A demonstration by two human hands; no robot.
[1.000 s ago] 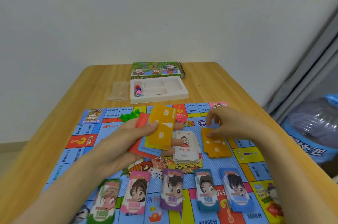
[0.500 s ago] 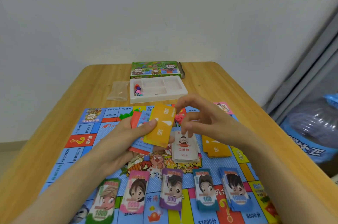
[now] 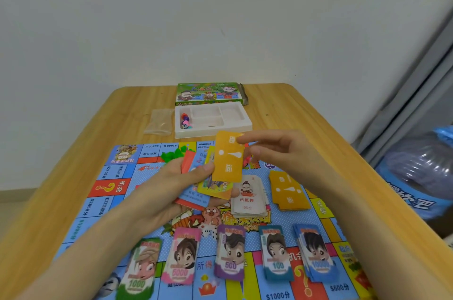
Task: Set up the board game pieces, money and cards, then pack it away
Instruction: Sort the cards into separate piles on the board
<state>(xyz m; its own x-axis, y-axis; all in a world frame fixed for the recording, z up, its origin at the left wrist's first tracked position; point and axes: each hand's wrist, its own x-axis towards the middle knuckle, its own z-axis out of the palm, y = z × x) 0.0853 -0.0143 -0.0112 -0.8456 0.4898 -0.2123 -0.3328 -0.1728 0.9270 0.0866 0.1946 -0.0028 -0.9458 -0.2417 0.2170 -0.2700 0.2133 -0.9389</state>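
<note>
You hold an orange card above the board, its long axis running from you toward the far side. Your right hand pinches its far right corner between thumb and forefinger. Your left hand grips a fan of cards beneath it, thumb on the card's near left edge. The orange pile lies on the board down and to the right, aligned much the same way, so your right hand is nearer and the card likely needs little turning.

An orange card bears a white exclamation mark; the board is blue-dotted; the tray is white; the box is green.
</note>
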